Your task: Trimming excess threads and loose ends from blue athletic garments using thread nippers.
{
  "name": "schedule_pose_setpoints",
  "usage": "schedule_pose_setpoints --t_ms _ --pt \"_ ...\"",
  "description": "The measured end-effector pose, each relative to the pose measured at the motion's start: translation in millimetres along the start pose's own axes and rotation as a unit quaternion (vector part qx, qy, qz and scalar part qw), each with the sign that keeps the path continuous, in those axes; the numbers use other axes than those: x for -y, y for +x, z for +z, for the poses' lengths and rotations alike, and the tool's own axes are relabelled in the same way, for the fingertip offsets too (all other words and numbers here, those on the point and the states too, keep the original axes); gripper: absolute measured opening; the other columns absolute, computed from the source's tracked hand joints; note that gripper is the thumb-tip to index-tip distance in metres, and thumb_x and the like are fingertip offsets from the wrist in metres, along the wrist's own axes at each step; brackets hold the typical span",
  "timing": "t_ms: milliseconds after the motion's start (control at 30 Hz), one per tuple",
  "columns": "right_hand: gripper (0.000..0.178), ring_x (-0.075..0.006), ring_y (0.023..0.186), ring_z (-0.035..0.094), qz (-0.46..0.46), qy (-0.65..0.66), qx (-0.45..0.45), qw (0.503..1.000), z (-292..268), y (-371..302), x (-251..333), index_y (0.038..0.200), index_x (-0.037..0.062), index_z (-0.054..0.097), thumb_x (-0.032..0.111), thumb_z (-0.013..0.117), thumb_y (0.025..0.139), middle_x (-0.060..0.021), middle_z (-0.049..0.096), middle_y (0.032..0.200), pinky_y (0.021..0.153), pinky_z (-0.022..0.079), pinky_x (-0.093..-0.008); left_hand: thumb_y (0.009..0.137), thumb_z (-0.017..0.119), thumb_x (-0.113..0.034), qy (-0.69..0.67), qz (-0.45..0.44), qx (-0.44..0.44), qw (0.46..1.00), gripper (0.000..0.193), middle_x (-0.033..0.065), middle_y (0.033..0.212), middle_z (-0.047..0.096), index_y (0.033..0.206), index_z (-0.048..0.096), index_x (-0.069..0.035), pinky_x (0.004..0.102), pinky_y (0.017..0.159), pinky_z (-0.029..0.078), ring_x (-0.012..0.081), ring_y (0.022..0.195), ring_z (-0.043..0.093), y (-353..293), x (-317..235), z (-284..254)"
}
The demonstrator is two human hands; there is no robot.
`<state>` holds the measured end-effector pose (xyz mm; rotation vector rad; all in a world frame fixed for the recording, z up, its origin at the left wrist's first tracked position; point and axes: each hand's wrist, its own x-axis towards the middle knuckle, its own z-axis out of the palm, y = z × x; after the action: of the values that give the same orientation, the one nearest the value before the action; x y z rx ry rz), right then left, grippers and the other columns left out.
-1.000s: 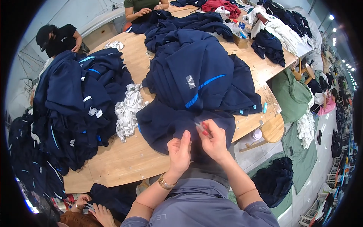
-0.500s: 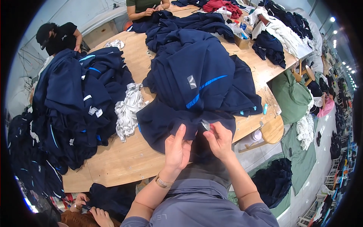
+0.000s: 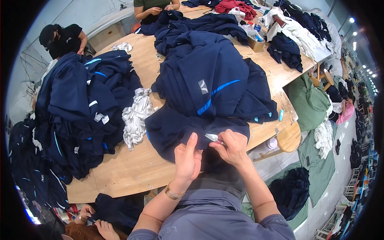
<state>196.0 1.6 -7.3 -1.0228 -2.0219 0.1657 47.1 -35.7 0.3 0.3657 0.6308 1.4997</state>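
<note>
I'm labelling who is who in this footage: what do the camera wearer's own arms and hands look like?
The left hand and right hand are both gloveless. Short grey-purple sleeves leave the forearms uncovered. A gold-toned band circles the left wrist; nothing shows on the right.

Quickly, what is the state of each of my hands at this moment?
Left hand: closed, holding the navy cloth.
Right hand: closed, holding the snips, blades pointing left.
</note>
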Motion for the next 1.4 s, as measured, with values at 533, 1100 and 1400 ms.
schedule_pose_setpoints --t_ms 533,1100,1400 --pt "0.033 -0.0202 0.045 0.045 -0.047 -0.053 -0.008 0.997 -5.8 3.3 -2.8 0.067 0.0074 0.054 0.033 0.074 0.068 -0.0031 0.045 0.056 0.044 0.034 -0.0302 0.094 0.050 -0.013 0.015 0.024 0.009 1.000 0.017 0.0050 0.095 0.063 0.095 0.061 0.000 0.0261 0.081 0.047 0.0111 0.087 0.058 -0.5 2.2 0.7" --pt "0.034 -0.0202 0.047 0.045 -0.046 -0.043 0.004 0.998 -3.7 -1.0 -5.1 0.069 0.0066 0.055 0.035 0.072 0.069 -0.0030 0.046 0.058 0.046 0.034 -0.0301 0.095 0.048 -0.017 -0.020 -0.034 -0.028 0.999 0.021 0.0058 0.092 0.062 0.092 0.060 -0.001 0.0277 0.080 0.047 0.0128 0.085 0.058 0.8 -6.0 8.9" --pt "0.035 -0.0181 0.045 0.042 -0.058 -0.058 -0.018 0.996 -2.7 2.7 -2.4 0.067 0.0095 0.054 0.041 0.069 0.072 -0.0020 0.043 0.056 0.045 0.032 -0.0285 0.095 0.048 -0.015 -0.007 -0.017 -0.007 1.000 0.019 0.0065 0.094 0.063 0.093 0.060 0.000 0.0277 0.080 0.047 0.0129 0.086 0.058 -1.5 -1.1 4.2"
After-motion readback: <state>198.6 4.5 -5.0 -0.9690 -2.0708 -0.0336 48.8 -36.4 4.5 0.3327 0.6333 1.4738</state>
